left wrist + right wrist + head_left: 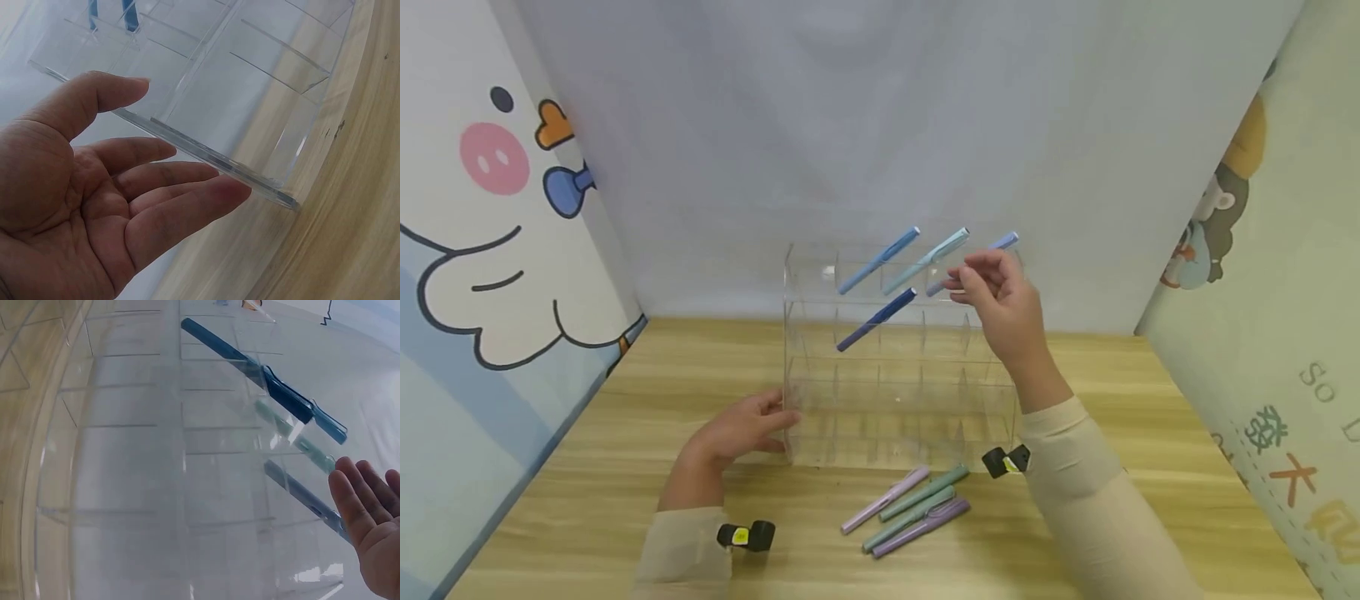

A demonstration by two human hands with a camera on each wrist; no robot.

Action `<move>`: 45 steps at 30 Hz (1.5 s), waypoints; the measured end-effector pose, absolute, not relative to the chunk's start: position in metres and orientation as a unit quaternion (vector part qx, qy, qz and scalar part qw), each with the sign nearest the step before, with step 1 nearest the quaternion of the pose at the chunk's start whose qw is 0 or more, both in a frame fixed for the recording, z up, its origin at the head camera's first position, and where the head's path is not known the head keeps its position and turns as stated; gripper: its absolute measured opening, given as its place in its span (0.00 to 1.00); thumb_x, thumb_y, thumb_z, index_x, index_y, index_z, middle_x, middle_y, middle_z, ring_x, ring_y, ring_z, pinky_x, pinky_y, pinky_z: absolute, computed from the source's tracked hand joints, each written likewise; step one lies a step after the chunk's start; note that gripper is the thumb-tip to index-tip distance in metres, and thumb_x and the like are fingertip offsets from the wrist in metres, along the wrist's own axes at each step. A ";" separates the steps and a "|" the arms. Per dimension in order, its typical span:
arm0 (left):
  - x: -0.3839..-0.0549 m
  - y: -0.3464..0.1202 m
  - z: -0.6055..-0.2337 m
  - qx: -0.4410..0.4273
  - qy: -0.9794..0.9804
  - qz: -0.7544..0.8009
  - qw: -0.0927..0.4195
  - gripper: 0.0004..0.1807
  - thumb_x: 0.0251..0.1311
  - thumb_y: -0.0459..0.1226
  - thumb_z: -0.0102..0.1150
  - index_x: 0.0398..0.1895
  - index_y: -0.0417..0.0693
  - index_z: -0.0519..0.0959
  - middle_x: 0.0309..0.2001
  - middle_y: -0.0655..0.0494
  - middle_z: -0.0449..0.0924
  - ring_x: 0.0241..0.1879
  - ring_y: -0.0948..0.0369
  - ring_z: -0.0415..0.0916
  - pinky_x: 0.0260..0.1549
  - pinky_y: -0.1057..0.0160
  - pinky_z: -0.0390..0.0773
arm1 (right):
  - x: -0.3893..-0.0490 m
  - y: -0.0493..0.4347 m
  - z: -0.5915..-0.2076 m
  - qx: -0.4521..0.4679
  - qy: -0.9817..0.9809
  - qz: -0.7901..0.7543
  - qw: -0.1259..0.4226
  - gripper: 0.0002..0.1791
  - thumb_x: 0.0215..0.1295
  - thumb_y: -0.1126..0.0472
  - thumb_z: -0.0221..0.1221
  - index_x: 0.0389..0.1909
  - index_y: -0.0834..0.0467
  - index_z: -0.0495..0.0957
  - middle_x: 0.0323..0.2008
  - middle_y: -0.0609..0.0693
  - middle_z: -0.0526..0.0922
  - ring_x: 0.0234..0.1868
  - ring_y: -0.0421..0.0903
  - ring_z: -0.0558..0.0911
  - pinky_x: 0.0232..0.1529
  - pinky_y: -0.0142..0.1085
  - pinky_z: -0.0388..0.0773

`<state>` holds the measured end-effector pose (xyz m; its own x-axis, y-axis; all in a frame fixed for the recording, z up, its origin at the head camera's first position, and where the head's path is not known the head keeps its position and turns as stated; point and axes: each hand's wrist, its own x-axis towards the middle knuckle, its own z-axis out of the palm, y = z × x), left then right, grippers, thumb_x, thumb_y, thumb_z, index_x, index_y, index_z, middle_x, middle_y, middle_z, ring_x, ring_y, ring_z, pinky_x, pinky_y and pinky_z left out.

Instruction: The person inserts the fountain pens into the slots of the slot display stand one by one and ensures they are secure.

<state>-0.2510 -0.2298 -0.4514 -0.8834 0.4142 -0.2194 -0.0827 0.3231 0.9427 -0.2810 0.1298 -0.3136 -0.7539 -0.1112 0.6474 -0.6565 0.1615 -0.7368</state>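
Note:
A clear acrylic rack [898, 408] with several compartments stands upright on the table. In its top row lean a medium-blue pen [880, 260], a pale aqua pen [928, 261] and a periwinkle pen [1004, 241]; a dark navy pen [877, 320] leans one row lower. My right hand [1006, 312] is beside the periwinkle pen and hides its middle; its fingers look extended in the right wrist view, with no grip visible. My left hand [747, 431] rests at the rack's left side, relaxed fingers against the side panel [212, 159], thumb apart from them.
In front of the rack lie a pink-lilac pen [885, 500], two green pens [925, 493] and a purple pen [922, 528]. A pale curtain [880, 125] hangs behind the rack. Cartoon-printed panels [460, 250] flank the wooden table [1075, 517].

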 end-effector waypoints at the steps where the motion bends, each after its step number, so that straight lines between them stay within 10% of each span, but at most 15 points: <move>1: -0.250 -0.230 -0.453 0.103 0.784 0.571 0.219 0.42 0.70 0.47 0.55 0.78 0.43 0.47 0.75 0.39 0.55 0.69 0.43 0.62 0.55 0.50 0.80 | -0.277 0.136 -0.313 0.266 -0.724 0.591 0.235 0.16 0.75 0.60 0.52 0.52 0.69 0.70 0.46 0.66 0.82 0.46 0.50 0.86 0.46 0.36 0.84; 24: -0.252 -0.228 -0.453 0.121 0.773 0.579 0.231 0.42 0.70 0.48 0.56 0.78 0.42 0.49 0.75 0.39 0.54 0.71 0.43 0.59 0.56 0.50 0.79 | -0.189 0.206 -0.349 0.283 -0.801 0.493 0.188 0.12 0.72 0.73 0.50 0.53 0.64 0.75 0.46 0.54 0.83 0.45 0.41 0.85 0.43 0.29 0.83; 45: -0.253 -0.233 -0.451 0.113 0.779 0.571 0.232 0.41 0.71 0.47 0.54 0.78 0.42 0.48 0.74 0.38 0.56 0.69 0.42 0.62 0.55 0.50 0.79 | -0.184 0.201 -0.366 0.268 -0.919 0.288 0.028 0.14 0.72 0.47 0.56 0.52 0.49 0.78 0.46 0.41 0.84 0.44 0.38 0.84 0.43 0.34 0.83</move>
<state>-0.2526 -0.2331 -0.4511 -0.8666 0.4412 -0.2331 -0.0892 0.3228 0.9423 -0.1843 0.2006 -0.3664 -0.8549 -0.4764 0.2053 -0.5085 0.6909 -0.5138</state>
